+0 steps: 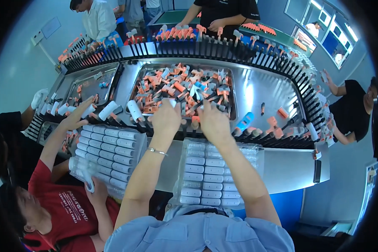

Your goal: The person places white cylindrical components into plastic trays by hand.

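Observation:
Both arms reach forward over the near rack edge of a metal workbench. My left hand [166,119] is closed, and a small white part [172,102] shows at its fingertips; its full shape is hidden. To its right my right hand [214,122] has its fingers curled together near the pile, and what they hold, if anything, cannot be made out. Just beyond both hands, a shallow metal tray [234,96] holds a heap of orange and grey plastic parts [178,86]. Below my forearms a clear plastic tray [182,168] carries rows of white rounded casings [214,178].
A black slotted rack [172,47] rings the bench, with orange-and-grey pieces standing in it. A blue piece [245,121] leans right of my right hand. At left, a person in a red shirt [67,210] reaches in beside another casing tray [109,153]. Other people stand around the bench.

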A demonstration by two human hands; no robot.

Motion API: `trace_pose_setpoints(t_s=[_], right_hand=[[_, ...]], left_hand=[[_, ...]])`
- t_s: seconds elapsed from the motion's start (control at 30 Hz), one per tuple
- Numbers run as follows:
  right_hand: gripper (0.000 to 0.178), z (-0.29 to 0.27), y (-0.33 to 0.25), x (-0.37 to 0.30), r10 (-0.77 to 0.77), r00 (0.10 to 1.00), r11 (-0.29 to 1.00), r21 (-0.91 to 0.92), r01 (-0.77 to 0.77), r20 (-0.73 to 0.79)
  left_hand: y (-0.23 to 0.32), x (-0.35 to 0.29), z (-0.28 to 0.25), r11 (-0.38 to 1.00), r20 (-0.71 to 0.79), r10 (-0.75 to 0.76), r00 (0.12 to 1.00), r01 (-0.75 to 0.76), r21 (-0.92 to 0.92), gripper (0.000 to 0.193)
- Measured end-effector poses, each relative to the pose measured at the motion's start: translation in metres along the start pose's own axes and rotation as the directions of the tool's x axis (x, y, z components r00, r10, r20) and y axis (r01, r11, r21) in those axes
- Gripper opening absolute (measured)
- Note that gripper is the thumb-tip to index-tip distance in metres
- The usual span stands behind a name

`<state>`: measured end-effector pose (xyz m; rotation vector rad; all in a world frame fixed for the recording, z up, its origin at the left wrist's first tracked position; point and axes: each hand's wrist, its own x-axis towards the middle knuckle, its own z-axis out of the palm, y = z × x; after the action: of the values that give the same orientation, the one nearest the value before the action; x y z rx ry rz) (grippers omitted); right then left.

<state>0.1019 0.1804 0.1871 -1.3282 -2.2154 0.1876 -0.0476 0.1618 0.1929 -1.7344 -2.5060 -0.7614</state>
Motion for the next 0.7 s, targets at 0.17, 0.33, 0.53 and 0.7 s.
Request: trace_pose_setpoints(t_s=[0.17,0.33,0.53,0.7], right_hand=[[0.047,0.025,0.005,-0.079,-0.154,0.938,0.921,0.297,0.25,-0.311],[0.019,0.056,0.063,-0.157,-0.129,0.94,0.989,-0.026,0.144,0.316],[0.022,0.049,0.068,-0.15,-0.154,0.906,0.974,-0.096,0.207,0.393],[0.03,-0.018,0.037,-0.136,-0.151,0.985,0.963,0.235,0.128,0.083]], left_hand=[[-0.036,-0.076,0.006,0.949,-0.569,0.093,0.817,-0.245,-0.197,0.043],[-0.064,-0.156,0.062,0.796,-0.035,0.519,0.854,-0.497,-0.346,0.026],[-0.052,-0.128,0.087,0.762,0.274,0.647,0.712,-0.612,-0.211,0.023],[-0.058,-0.128,0.088,0.7,0.319,0.702,0.636,-0.699,-0.147,0.023]])
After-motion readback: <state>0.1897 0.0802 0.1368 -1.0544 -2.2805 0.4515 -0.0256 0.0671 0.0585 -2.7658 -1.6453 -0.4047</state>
